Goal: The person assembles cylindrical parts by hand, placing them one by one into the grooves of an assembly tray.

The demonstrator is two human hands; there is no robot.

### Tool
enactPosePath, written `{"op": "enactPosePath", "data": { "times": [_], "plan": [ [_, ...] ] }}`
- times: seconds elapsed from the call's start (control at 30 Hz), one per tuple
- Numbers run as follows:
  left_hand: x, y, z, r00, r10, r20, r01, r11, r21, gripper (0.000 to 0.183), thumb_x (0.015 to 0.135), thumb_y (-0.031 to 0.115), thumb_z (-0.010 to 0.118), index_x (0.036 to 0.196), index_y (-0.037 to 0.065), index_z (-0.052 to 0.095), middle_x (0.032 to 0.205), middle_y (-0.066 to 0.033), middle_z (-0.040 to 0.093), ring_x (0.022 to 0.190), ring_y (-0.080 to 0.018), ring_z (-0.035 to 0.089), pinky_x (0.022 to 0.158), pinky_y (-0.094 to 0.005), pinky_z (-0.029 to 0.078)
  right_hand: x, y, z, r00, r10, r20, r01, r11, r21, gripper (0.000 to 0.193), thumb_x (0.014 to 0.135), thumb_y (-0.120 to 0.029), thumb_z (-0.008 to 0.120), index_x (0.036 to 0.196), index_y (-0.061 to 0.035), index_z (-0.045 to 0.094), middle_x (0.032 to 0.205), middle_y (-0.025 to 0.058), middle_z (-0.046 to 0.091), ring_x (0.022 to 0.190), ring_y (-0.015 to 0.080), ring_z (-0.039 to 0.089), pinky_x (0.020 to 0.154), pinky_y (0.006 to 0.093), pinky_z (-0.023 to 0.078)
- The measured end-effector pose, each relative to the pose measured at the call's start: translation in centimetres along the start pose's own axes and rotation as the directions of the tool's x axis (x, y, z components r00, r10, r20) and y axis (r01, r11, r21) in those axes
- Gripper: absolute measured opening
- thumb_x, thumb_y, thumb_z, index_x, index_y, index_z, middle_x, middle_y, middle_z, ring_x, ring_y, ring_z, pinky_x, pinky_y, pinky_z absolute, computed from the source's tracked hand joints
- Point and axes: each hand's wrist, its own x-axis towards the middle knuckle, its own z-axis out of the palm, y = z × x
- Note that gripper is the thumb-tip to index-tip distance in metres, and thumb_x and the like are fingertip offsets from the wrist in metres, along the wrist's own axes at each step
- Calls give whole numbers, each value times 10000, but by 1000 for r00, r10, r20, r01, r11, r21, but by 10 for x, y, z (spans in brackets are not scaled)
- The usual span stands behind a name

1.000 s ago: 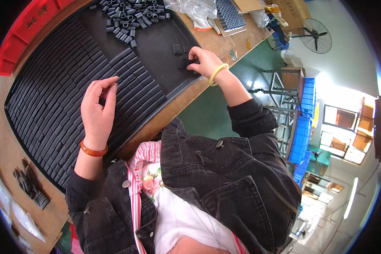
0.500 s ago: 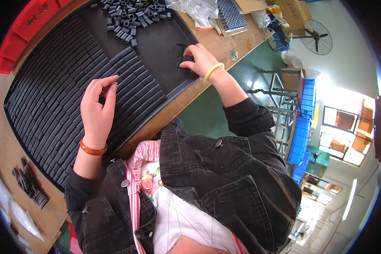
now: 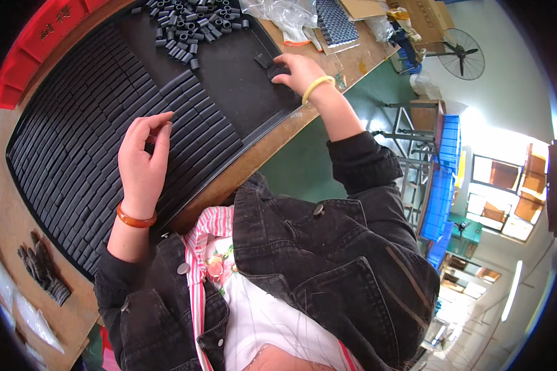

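Note:
A large black tray (image 3: pixel 226 77) lies on the table, its left side filled with close rows of short black tubes (image 3: pixel 86 117). Over those rows hovers my left hand (image 3: pixel 143 148), thumb and forefinger brought close together; whether anything small sits between them is not visible. At the tray's right edge, my right hand (image 3: pixel 300 73) curls its thumb and fingers around dark pieces (image 3: pixel 264 60), whose exact shape blends into the black tray. Loose black tubes (image 3: pixel 195 28) are heaped at the tray's far side.
A red bin (image 3: pixel 34 46) stands at the far left. Clear plastic bags (image 3: pixel 284 13) and a bubbled sheet (image 3: pixel 337 25) lie beyond the tray on the right. A dark glove (image 3: pixel 43 269) rests at the table's near left. A fan (image 3: pixel 464 54) and blue crates (image 3: pixel 439 191) stand off right.
My right hand has shifted slightly away from me and to the right, and the dark pieces at its fingertips have moved with it. My left hand stays in place.

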Motion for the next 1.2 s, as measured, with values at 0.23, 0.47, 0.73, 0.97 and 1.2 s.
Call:
{"op": "enactPosePath", "data": {
  "times": [0.23,0.47,0.73,0.97,1.2],
  "plan": [
    [0,1,-1,1000,-7,1,7,1000,-8,140,898,19,619,1022,-4,680,892,-77,641,758,-147,600,709,-253,493,6,-14,2,996,67,63,-55,983,-175,380,743,-259,816,1007,-48,643,1009,153,684,990,313,645,857,394,504],
    [1,2,-1,1000,-12,18,12,1000,-2,142,897,23,621,1023,-2,679,885,-77,638,749,-147,597,708,-255,491,0,-15,-13,994,-60,88,55,997,56,378,746,-227,809,1018,-40,623,932,134,673,911,291,657,821,377,515],
    [0,2,-1,1000,-10,12,10,1000,14,142,893,22,621,1020,-3,678,872,-77,633,726,-150,587,692,-257,486,30,-16,6,995,1,99,11,993,-116,450,774,-246,799,1138,-62,609,1125,163,670,1093,326,622,931,399,491],
    [1,7,-2,999,-23,35,23,1000,2,141,887,18,618,1014,-4,677,882,-97,633,767,-178,612,720,-268,498,19,-16,8,999,-40,7,40,995,-94,388,738,-244,824,1012,-56,623,1023,143,672,976,323,640,867,390,505],
    [1,4,-1,995,-10,97,14,999,-41,200,891,13,606,1081,-12,661,958,-88,641,834,-159,628,763,-265,504,-2,-54,1,982,-186,-24,180,893,413,306,770,-165,797,949,-30,588,890,77,651,797,145,640,716,272,512]
  ]
}}
